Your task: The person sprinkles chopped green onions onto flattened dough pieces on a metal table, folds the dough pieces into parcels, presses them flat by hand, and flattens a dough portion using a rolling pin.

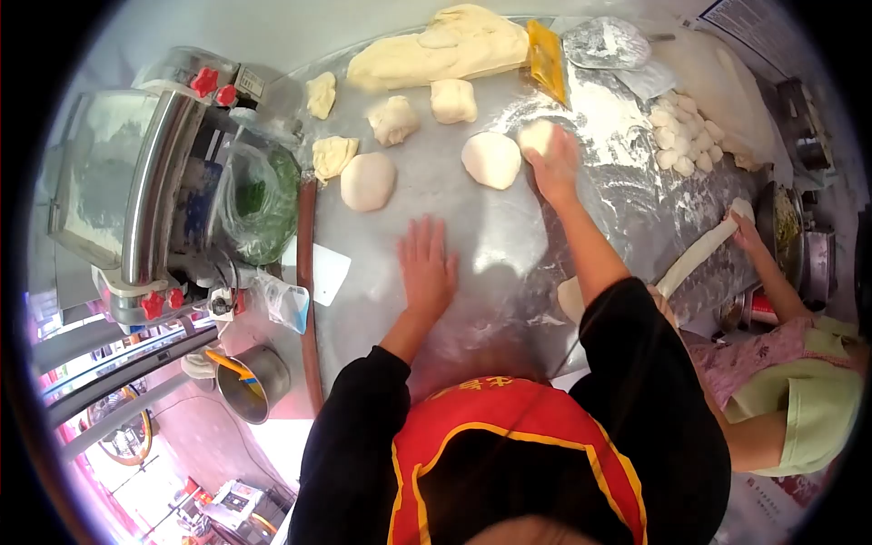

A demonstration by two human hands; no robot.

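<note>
My left hand [425,272] lies with fingers spread on the metal worktop [381,245], holding nothing. Farther forward and to the right, my right hand [555,168] is closed over a dough ball [536,136] on the floured side; the fingers are slightly blurred. Just left of it sits a round dough ball [490,161], with another smooth round dough ball [368,182] beyond my left hand. Rougher dough chunks [393,120] rest near a long dough slab [440,50] at the back. Part of a dough piece [570,300] shows beside my right forearm.
A yellow scraper [547,64] stands against the slab's right end. Small dough pieces [686,134] are heaped at right. A co-worker [781,391] holds a long dough strip [699,257]. At left are a roller machine [150,182], a wooden strip [307,291] and a metal pot [252,386].
</note>
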